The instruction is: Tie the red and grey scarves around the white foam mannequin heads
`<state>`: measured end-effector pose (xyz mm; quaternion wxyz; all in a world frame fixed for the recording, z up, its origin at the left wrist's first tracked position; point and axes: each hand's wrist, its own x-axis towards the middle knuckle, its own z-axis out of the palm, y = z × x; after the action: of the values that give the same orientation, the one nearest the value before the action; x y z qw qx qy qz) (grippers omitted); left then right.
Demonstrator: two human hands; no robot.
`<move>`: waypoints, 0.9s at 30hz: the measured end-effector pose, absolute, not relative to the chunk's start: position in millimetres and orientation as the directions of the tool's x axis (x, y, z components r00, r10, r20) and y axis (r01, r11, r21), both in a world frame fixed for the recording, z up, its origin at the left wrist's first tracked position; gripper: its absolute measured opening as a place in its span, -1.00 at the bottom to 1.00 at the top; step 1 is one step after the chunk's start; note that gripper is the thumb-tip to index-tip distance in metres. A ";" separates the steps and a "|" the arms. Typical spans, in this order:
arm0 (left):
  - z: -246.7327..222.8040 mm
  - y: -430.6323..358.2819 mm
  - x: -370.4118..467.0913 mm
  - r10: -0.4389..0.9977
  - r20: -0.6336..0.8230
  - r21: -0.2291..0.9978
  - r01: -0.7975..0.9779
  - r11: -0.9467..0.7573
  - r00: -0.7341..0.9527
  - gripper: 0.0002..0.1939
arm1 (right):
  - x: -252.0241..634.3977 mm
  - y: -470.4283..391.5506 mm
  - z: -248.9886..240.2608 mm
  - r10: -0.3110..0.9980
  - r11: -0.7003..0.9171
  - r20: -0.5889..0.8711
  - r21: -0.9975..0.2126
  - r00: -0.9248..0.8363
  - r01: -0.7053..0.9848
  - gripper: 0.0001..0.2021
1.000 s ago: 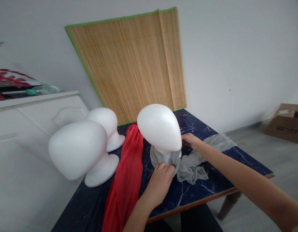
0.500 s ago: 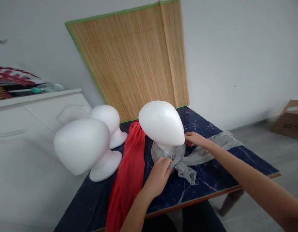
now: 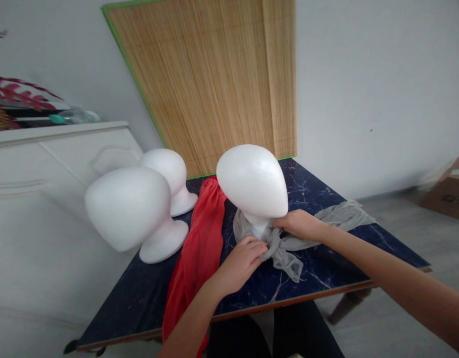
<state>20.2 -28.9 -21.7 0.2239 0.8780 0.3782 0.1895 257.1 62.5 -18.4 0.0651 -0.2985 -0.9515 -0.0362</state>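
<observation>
A white foam mannequin head (image 3: 252,179) stands on the dark blue marbled table (image 3: 315,184). Around its neck lies a sheer grey scarf (image 3: 289,261), knotted at the front, with one long tail trailing right across the table. My left hand (image 3: 244,261) is closed on the scarf at the left of the knot. At the neck's right side, under the head, my right hand (image 3: 298,223) pinches the scarf; its fingertips are partly hidden in the cloth. A red scarf (image 3: 203,233) is spread lengthwise left of the head and hangs over the front edge.
Two more white foam heads, a nearer one (image 3: 128,206) and a farther one (image 3: 166,169), stand at the left. A bamboo mat (image 3: 210,84) leans on the wall behind. Left is a white cabinet (image 3: 58,174); a cardboard box (image 3: 447,191) sits on the floor at right.
My right hand has moved left and inward from beside the head to the scarf at the neck. My left hand stays near the knot. The camera view has tilted slightly down.
</observation>
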 end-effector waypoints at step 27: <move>-25.8 -15.1 27.5 0.860 0.134 0.537 0.693 -0.481 0.493 -0.82 | 256.6 36.3 -11.9 0.659 0.739 0.150 0.060 -0.738 0.672 -0.71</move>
<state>27.5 -15.1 -25.8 0.2115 0.8376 0.4636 0.1969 256.6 36.3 -11.9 0.0594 -0.3574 -0.9304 -0.0550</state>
